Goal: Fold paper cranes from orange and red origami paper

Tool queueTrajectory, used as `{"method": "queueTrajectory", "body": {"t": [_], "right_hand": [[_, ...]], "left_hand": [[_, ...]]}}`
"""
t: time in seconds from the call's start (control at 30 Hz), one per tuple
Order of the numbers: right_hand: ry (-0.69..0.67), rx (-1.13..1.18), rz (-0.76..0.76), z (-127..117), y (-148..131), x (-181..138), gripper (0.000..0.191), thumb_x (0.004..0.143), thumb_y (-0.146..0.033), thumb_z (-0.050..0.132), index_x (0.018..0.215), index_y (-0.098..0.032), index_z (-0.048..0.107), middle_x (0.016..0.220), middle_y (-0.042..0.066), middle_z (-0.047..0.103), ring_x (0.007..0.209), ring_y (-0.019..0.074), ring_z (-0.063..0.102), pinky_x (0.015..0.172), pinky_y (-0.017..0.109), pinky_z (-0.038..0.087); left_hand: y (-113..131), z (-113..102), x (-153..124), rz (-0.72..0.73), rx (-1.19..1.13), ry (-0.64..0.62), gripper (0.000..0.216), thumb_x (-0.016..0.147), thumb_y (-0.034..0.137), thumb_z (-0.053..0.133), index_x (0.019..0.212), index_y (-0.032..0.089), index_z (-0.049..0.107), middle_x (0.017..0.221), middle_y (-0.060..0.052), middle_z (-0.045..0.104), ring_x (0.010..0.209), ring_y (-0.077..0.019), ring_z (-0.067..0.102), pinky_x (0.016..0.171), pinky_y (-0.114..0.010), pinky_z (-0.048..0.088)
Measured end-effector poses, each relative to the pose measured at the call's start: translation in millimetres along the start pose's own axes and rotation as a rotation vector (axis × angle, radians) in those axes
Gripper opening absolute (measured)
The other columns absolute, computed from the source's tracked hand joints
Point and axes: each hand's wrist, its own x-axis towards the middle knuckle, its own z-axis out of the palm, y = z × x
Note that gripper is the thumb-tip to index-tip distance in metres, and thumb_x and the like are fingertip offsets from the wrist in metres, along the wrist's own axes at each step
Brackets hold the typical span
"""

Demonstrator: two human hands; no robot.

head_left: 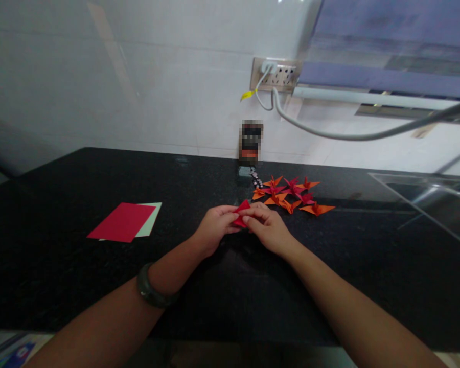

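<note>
Head view. Left hand (216,226): reaches in from lower left on a slanting forearm, bends inward at the wrist, grips the left side of a small red folded paper (244,205) in a narrow pinch, with thumb on the near side; wears a dark bangle (148,290) up the forearm. Right hand (271,228): reaches in from lower right on a long diagonal, pinches the right side of the same paper between thumb and forefinger, with remaining fingers partly hidden. Folded paper: sits between both sets of fingertips, over the middle of the black countertop (80,276); cannot tell whether touching the stone or just above it. Just behind the right hand and off to its right: a close cluster of orange and deep-red paper cranes (317,208). Well apart to the left: a red sheet (118,223), askew over a pale green sheet (151,222). Edges: front edge of the countertop, beneath both forearms; pale wall (157,107) along the back; sink rim (417,208) at far right, beyond the cranes. Room for moving: broad dark stone between left hand and sheets, between forearms, and from right forearm to sink rim; tighter behind the right hand, next to the cranes. Against the wall: a small pixelated object (250,139). Higher up: a grey cable (329,136), sagging rightward.
</note>
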Motion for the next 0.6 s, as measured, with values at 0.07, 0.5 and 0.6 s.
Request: {"method": "queueTrajectory", "body": {"t": [0.07, 0.5, 0.6], "right_hand": [[-0.01, -0.029, -0.025, -0.2, -2.0, -0.7, 0.017, 0.079, -0.023, 0.053, 0.084, -0.019, 0.069, 0.079, 0.004, 0.055, 0.077, 0.015, 0.052, 0.07, 0.031, 0.045], [-0.11, -0.2, -0.181, -1.2, -4.6, -6.5, 0.022, 0.077, -0.032, 0.059, 0.093, -0.019, 0.067, 0.094, 0.006, 0.052, 0.09, 0.0163, 0.052, 0.081, 0.031, 0.044], [-0.115, -0.178, -0.162, -1.2, -5.3, -5.7, 0.021, 0.081, -0.033, 0.052, 0.079, -0.019, 0.068, 0.09, 0.005, 0.052, 0.086, 0.0149, 0.052, 0.077, 0.029, 0.044]], "left_hand": [[-1.0, -1.2, 1.0, -0.002, -0.026, 0.002, 0.012, 0.068, 0.012, 0.057, 0.077, 0.012, 0.065, 0.065, -0.004, 0.066, 0.055, -0.0108, 0.06, 0.054, -0.022, 0.047], [-1.1, -0.4, 0.8, 0.028, -0.061, -0.005, 0.01, 0.07, 0.014, 0.055, 0.073, 0.013, 0.064, 0.062, -0.003, 0.066, 0.053, -0.0106, 0.059, 0.051, -0.019, 0.045], [-0.5, 0.6, -0.2, 0.044, -0.049, 0.008, 0.01, 0.069, 0.016, 0.056, 0.073, 0.012, 0.064, 0.063, -0.003, 0.066, 0.054, -0.0102, 0.058, 0.053, -0.02, 0.047]]}}
